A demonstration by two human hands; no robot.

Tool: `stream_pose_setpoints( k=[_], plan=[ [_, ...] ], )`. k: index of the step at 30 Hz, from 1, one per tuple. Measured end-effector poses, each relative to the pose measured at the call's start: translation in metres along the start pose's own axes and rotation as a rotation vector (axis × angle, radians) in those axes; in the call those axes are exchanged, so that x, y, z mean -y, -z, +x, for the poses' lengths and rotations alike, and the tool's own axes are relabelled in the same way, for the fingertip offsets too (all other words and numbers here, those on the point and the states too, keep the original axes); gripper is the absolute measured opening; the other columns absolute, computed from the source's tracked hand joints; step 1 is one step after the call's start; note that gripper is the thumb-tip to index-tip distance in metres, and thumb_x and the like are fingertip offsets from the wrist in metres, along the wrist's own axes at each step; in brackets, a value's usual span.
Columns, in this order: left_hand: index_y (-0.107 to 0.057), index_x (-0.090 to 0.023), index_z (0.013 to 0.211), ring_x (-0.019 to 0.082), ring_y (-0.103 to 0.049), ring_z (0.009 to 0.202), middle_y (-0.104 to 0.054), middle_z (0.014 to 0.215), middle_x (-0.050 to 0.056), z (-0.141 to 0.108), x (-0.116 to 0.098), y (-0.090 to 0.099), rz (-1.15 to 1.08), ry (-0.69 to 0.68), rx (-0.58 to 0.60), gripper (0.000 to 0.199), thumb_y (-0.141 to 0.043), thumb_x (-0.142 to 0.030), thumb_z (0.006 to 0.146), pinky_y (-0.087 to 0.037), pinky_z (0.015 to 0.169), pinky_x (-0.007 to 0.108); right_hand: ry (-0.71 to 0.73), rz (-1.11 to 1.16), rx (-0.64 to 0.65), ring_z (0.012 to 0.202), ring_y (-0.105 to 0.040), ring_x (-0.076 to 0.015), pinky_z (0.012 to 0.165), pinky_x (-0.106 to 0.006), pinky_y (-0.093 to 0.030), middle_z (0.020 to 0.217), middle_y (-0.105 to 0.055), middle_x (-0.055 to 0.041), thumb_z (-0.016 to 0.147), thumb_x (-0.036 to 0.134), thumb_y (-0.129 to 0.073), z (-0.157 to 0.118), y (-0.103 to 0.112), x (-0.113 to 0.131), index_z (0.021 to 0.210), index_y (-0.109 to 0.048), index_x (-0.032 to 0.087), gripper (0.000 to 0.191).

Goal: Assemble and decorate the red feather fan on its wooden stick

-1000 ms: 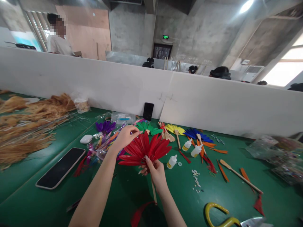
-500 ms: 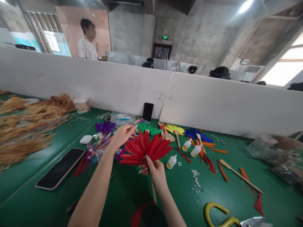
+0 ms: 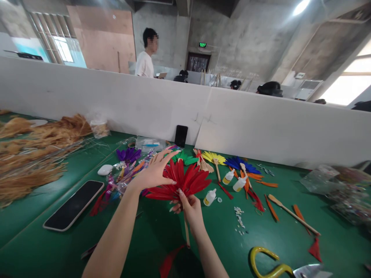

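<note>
A red feather fan (image 3: pixel 185 178) is upright in my right hand (image 3: pixel 189 210), which grips it where the feathers meet the wooden handle, thumb in front. A red tassel (image 3: pixel 171 260) hangs from the handle's lower end. My left hand (image 3: pixel 155 170) is open, fingers spread over the fan's left feathers, with the thumb close to them; whether it touches them I cannot tell. Behind the fan lie a green feather fan (image 3: pixel 187 158), a yellow one (image 3: pixel 213 157) and a blue one (image 3: pixel 242 165). Small white glue bottles (image 3: pixel 210 197) stand to the right.
Yellow-handled scissors (image 3: pixel 268 262) lie at the front right, near a wooden stick (image 3: pixel 294 214) and white beads (image 3: pixel 239 218). A phone (image 3: pixel 74 205) and brown fibres (image 3: pixel 43 154) are on the left. A white partition (image 3: pixel 261 119) borders the green table; a person (image 3: pixel 145 63) is beyond it.
My left hand has opened from a pinch and moved across the fan's left feathers. My right hand keeps its grip. Behind the partition, the person has moved to the right.
</note>
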State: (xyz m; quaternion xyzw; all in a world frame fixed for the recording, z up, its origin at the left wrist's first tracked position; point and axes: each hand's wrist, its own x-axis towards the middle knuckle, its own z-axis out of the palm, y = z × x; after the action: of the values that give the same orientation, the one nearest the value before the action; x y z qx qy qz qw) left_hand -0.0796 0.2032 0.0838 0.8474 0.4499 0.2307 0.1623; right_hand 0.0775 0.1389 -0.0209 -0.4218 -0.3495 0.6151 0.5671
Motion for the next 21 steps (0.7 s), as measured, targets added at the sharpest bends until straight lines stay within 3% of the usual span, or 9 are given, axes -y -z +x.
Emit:
stream_pose_setpoints(
  k=[6,21],
  plan=[
    [-0.015,-0.042,0.139,0.03,-0.011,0.137,-0.009,0.149,0.003,0.0032,-0.0041,-0.0059,0.068,-0.021,0.018,0.091,-0.072,-0.036,0.068,-0.021,0.107,0.049,0.017,0.015,0.006,0.038,-0.059,-0.0106,0.034,-0.016,-0.042,0.055,-0.068,-0.0064,0.068,0.052,-0.067,-0.0001,0.0002,0.0005,0.064,-0.059,0.011,0.042],
    [-0.018,-0.041,0.138,0.032,-0.011,0.136,-0.01,0.149,0.003,0.004,-0.0043,-0.0063,0.094,-0.026,0.015,0.087,-0.071,-0.037,0.069,-0.019,0.107,0.052,0.017,-0.003,0.007,0.038,-0.059,-0.0112,0.035,-0.017,-0.042,0.054,-0.068,-0.0065,0.067,0.053,-0.067,-0.0018,-0.0013,0.0063,0.064,-0.06,0.011,0.043]
  ],
)
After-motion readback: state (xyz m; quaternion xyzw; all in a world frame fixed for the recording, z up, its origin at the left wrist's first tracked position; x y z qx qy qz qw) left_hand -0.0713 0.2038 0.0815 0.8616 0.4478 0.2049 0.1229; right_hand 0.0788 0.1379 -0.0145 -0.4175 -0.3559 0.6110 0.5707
